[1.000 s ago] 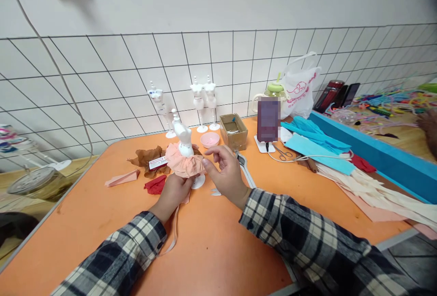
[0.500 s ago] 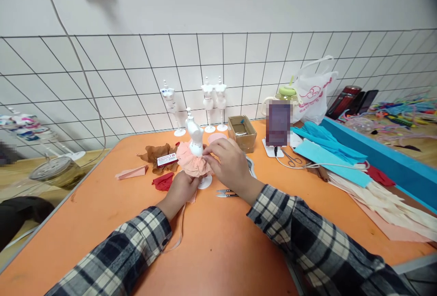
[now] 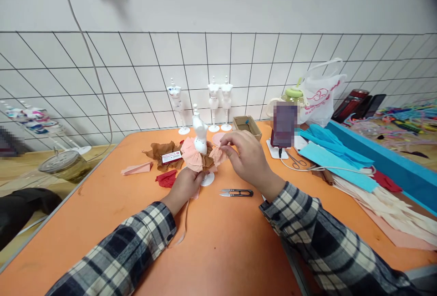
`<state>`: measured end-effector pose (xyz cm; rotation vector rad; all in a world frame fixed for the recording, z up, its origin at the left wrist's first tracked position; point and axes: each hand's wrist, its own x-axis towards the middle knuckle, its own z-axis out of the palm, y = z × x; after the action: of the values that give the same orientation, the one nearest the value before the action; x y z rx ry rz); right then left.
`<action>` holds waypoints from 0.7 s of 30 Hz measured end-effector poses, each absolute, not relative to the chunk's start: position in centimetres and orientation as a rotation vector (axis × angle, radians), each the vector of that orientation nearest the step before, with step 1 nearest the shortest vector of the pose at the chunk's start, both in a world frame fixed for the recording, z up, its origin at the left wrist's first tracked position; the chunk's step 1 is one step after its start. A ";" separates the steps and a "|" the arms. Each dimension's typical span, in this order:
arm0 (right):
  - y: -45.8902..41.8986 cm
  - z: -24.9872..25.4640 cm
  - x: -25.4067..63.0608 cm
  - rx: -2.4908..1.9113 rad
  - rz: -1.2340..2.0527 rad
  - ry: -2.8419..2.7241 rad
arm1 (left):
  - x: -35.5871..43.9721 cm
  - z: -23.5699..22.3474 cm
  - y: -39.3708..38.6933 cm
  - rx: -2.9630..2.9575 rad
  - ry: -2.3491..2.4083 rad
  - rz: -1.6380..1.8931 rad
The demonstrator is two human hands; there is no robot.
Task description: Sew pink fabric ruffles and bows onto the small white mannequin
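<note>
A small white mannequin [image 3: 200, 133] on a round-based stand wears a ruffled skirt of peach crepe paper [image 3: 191, 155]. A brown crepe layer [image 3: 206, 162] shows at the skirt's front. My left hand [image 3: 184, 187] is closed low under the skirt, at the stand; its fingertips are partly hidden. With thumb and forefinger, my right hand [image 3: 248, 157] pinches the peach paper's right end, holding it out from the mannequin. Thread snips [image 3: 241, 193] lie just below, apart from both hands. A thin peach strip [image 3: 185, 225] trails beside my left wrist.
Brown crepe paper [image 3: 159, 151], a labelled box [image 3: 171, 157] and red scraps [image 3: 166, 178] lie left. Behind stand more mannequins [image 3: 214, 98] and a cardboard box [image 3: 246, 124]. At right are a phone [image 3: 284, 125], scissors [image 3: 297, 162] and blue paper sheets [image 3: 341, 164].
My right hand has moved right, drawing the peach paper's end away from the mannequin's waist and exposing the brown layer. The snips are now fully visible. My left hand stays under the skirt.
</note>
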<state>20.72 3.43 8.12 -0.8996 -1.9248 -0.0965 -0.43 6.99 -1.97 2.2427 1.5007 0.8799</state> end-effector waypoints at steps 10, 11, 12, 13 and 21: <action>0.6 0.8 22.2 -1.029 -0.044 -1.912 | -1.3 0.6 5.8 2.503 1.684 0.822; 0.5 0.4 22.3 -1.044 -0.017 -1.917 | -1.4 0.8 5.7 2.509 1.707 0.794; 0.5 0.2 22.4 -1.058 0.012 -1.910 | -1.5 1.0 5.5 2.503 1.722 0.757; 0.5 0.0 22.4 -1.068 0.041 -1.893 | -1.7 1.1 5.4 2.494 1.735 0.713; 0.7 -0.3 22.5 -0.989 0.221 -1.882 | -4.5 1.8 4.7 2.892 1.319 0.536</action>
<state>22.55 0.67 -0.31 -0.9887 -1.8821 0.2210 -4.53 4.75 1.78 2.8919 1.3187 0.5360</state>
